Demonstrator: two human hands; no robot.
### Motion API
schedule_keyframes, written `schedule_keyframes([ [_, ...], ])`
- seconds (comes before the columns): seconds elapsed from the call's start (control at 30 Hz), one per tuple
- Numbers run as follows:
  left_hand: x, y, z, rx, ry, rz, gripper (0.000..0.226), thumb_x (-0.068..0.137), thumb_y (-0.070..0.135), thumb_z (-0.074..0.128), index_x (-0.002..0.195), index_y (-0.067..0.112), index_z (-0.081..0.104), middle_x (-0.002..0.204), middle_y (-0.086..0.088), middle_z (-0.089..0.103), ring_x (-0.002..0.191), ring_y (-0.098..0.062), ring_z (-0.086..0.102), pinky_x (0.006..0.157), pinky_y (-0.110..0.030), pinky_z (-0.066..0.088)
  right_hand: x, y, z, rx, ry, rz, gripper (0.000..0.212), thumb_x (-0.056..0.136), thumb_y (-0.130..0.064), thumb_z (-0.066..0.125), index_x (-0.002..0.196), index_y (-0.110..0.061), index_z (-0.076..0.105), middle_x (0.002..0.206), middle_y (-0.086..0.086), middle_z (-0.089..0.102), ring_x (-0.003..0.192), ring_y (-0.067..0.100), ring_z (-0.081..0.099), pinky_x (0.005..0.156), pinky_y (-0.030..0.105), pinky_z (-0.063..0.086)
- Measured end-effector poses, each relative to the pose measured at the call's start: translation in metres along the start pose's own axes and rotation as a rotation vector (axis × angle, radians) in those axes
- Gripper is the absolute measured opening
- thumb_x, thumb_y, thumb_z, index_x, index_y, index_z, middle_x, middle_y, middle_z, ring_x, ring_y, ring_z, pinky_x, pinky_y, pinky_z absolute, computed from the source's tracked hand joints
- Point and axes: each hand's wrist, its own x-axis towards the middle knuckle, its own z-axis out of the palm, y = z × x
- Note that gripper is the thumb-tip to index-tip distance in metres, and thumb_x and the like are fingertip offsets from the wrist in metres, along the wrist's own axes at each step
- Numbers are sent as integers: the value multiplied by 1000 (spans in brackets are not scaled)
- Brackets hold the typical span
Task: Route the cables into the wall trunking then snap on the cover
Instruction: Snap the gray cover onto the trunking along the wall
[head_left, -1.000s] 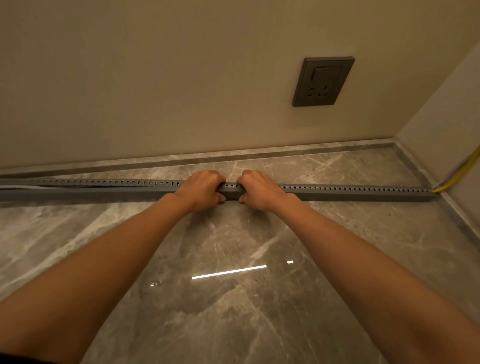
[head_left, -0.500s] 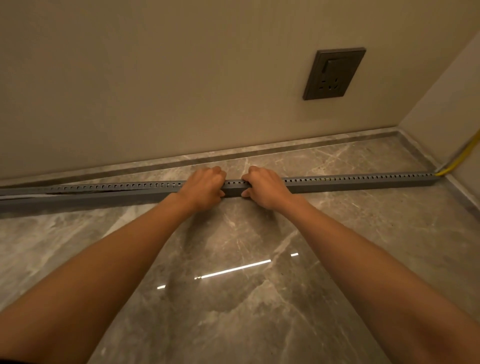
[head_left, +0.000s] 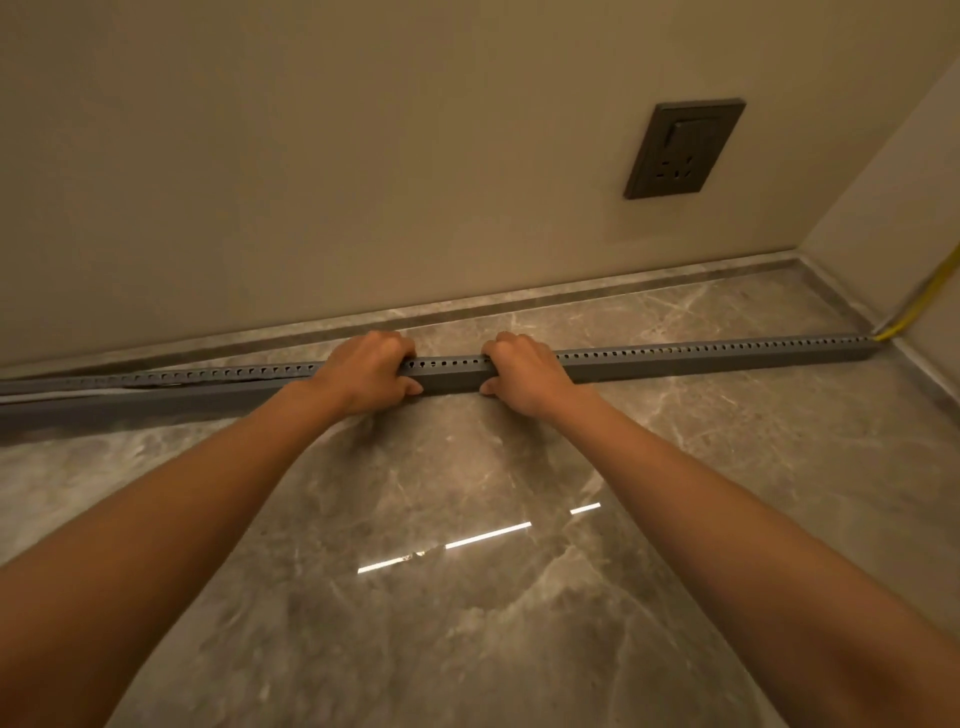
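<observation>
Underhand, long perforated grey trunking (head_left: 675, 358)

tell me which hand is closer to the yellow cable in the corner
Right. The right hand grips the trunking on the side toward the yellow cable; the left hand grips it farther along, away from the corner.

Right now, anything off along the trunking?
Yes. Left of the left hand, the cover sits lifted off the trunking, a dark gap showing. Right of the right hand it looks seated.
</observation>
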Motion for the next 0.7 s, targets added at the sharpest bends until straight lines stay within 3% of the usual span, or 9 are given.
schedule_keyframes([
  [0.4,-11,-7,3,135,54,71,28,92,22,54,113,4,60,118,-14,60,106,-31,57,85,-38,46,11,-38,6,44,-2,-76,26,90,-16,56,111,-1,58,115,18,57,106,33,54,88,39,42],
  [0.7,-11,-18,5,-58,53,111,33,90,22,59,119,8,58,120,-11,59,110,-29,55,89,-38,46,9,-36,0,-26,-39,-15,28,89,-17,58,113,-3,57,119,17,56,108,33,54,90,40,44],
])
